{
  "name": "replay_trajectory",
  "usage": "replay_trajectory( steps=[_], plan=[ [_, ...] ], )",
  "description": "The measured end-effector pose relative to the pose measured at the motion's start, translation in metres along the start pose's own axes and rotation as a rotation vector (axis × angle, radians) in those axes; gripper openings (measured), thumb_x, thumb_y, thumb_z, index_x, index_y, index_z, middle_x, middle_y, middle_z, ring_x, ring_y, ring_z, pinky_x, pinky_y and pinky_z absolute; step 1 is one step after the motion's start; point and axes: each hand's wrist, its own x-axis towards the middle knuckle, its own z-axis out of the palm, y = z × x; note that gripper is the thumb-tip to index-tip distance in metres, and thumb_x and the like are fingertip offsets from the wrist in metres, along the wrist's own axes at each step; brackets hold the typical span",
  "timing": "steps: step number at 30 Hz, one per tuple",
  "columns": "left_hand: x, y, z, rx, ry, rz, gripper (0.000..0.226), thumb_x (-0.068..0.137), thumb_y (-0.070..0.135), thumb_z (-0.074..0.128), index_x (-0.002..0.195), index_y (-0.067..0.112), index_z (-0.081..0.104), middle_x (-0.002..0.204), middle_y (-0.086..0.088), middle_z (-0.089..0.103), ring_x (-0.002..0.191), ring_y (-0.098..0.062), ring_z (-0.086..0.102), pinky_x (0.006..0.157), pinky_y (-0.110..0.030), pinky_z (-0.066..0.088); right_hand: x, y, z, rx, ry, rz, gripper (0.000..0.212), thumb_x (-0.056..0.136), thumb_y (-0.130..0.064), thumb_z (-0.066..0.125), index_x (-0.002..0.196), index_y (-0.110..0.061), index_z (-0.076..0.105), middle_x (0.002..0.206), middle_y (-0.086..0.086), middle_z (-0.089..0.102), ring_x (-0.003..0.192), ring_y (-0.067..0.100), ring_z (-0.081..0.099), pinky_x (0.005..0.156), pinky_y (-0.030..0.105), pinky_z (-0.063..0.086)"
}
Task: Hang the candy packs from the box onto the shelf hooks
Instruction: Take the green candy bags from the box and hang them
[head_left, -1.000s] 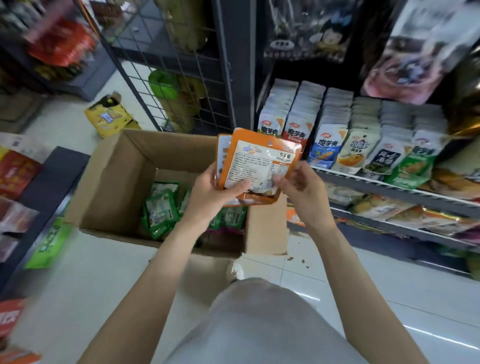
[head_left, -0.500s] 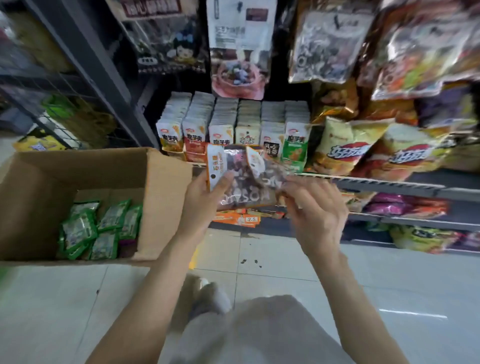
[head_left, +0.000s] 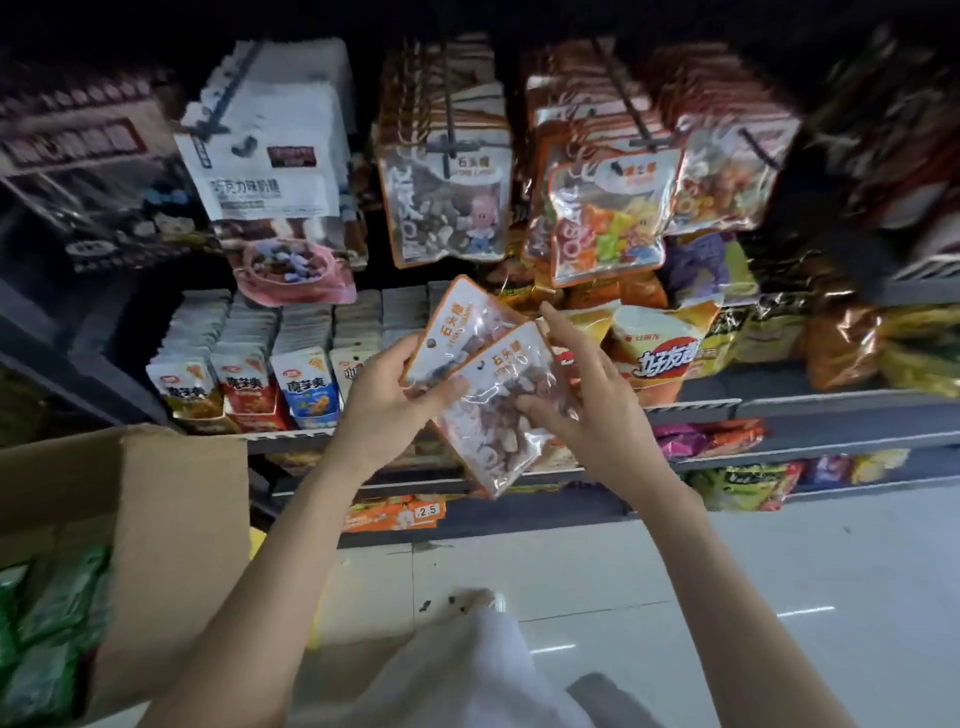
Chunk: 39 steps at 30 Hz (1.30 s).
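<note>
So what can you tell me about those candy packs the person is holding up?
The two candy packs are flat clear plastic pouches with orange edging and white labels, showing brownish pebble-like sweets inside. They overlap, fanned apart and tilted, each with a small hanging hole near the top. The left hand grips them from the left, the right hand pinches the front one. They sit below the matching packs on hooks.

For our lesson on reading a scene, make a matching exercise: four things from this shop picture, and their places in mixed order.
Things:
1. cardboard box
2. two candy packs
3. orange-edged packs
4. price tag

Places:
A. hanging on a shelf hook
B. held in both hands
C. lower left, on the floor side
D. on the low shelf edge

Pairs: 1-C, 2-B, 3-A, 4-D
</note>
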Motion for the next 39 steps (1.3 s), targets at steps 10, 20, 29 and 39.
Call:
replay_trajectory(
  steps=[10, 20, 29, 39],
  plan=[
    [0.039, 0.015, -0.002, 0.056, 0.382, 0.099, 0.023, 0.083, 0.031, 0.068, 0.105, 0.024, 0.065, 0.1, 0.021, 0.066, 0.095, 0.006, 0.064, 0.074, -0.01, 0.048, 0.056, -0.013, -0.008, 0.307, -0.09, 0.084, 0.045, 0.088, -0.021, 0.069, 0.127, -0.036, 0.05, 0.103, -0.017, 0.067, 0.091, 0.007, 0.065, 0.08, 0.04, 0.055],
    [0.027, 0.032, 0.002, 0.321, 0.421, 0.091, 0.033, 0.08, 0.047, 0.069, 0.102, 0.023, 0.065, 0.094, 0.022, 0.066, 0.083, 0.007, 0.062, 0.061, -0.009, 0.042, 0.117, -0.012, -0.007, 0.178, 0.127, -0.194, 0.039, 0.094, -0.007, 0.058, 0.131, -0.02, 0.059, 0.089, 0.007, 0.057, 0.071, 0.009, 0.048, 0.068, 0.019, 0.044],
    [0.052, 0.026, -0.015, 0.483, 0.479, 0.052, 0.042, 0.088, 0.046, 0.062, 0.108, 0.009, 0.068, 0.096, -0.007, 0.07, 0.072, -0.007, 0.057, 0.069, -0.027, 0.045, 0.137, -0.014, 0.019, 0.135, 0.242, -0.177, 0.039, 0.096, -0.008, 0.054, 0.134, -0.018, 0.057, 0.097, 0.007, 0.057, 0.074, 0.016, 0.05, 0.069, 0.018, 0.043],
    [0.063, 0.023, -0.05, 0.542, 0.362, 0.034, 0.018, 0.09, 0.035, 0.064, 0.092, 0.018, 0.069, 0.072, 0.018, 0.063, 0.062, 0.004, 0.06, 0.047, -0.013, 0.039, 0.162, -0.015, 0.038, -0.109, 0.417, -0.093, 0.037, 0.093, -0.022, 0.06, 0.13, -0.019, 0.06, 0.1, 0.01, 0.06, 0.077, 0.017, 0.053, 0.063, 0.016, 0.031]
  ],
)
